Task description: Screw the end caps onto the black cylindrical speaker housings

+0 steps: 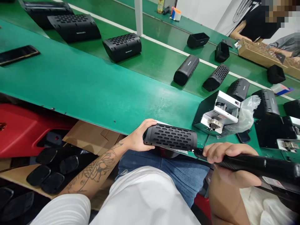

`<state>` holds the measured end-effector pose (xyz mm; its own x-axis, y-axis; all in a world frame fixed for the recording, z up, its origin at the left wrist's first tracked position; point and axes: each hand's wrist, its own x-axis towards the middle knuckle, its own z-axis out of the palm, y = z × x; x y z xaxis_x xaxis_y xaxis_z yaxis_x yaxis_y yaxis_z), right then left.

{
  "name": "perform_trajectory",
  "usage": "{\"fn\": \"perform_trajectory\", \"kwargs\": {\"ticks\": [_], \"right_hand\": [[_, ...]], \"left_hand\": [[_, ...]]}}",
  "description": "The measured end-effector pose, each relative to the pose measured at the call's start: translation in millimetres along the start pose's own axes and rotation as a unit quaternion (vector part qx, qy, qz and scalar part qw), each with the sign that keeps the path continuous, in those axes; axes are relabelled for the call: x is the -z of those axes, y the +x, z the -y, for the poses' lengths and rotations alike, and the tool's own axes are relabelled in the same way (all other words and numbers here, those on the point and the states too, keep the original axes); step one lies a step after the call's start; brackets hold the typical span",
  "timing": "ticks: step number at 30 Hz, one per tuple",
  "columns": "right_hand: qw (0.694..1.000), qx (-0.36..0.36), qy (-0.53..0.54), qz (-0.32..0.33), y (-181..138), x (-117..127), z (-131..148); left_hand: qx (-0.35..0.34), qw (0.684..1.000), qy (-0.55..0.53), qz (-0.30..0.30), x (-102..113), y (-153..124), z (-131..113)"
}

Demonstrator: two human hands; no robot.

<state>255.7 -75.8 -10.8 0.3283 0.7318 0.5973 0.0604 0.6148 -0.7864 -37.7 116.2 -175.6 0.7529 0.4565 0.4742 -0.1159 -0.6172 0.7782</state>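
My left hand [140, 137] is closed around the left end of a black perforated housing [172, 136], which looks like a speaker shell. The housing lies at the bench's front edge with its slotted side up. My right hand [231, 159] grips a black electric screwdriver [264, 164], held nearly level. The driver's tip is at the housing's right end, near its lower corner; a small shiny spot shows there. Whether the bit touches a screw is too small to tell. A black-and-silver screw feeder [217, 114] stands just behind the housing's right end.
Several black housings [123, 47] stand on the green conveyor behind the bench [105, 87]. A phone [18, 54] lies far left; a clear plastic bag [246, 112] is beside the feeder. Cartons with black oval parts [52, 182] sit below left. Other people work across the line.
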Motion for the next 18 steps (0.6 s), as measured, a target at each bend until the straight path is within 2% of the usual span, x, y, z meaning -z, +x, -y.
{"fn": "perform_trajectory", "kwargs": {"ticks": [7,13,18], "right_hand": [[1.000,0.002,0.022,0.021,-8.7,-2.0,-1.5],[0.997,-0.019,0.032,0.073,-5.5,7.2,-4.1],[0.988,-0.030,0.014,0.148,-2.0,10.3,-7.2]], "left_hand": [[0.001,1.000,0.003,0.009,-0.1,0.8,0.0],[0.010,1.000,-0.002,0.010,-0.6,1.8,-0.8],[0.004,1.000,0.000,0.009,-1.8,1.2,0.2]]}}
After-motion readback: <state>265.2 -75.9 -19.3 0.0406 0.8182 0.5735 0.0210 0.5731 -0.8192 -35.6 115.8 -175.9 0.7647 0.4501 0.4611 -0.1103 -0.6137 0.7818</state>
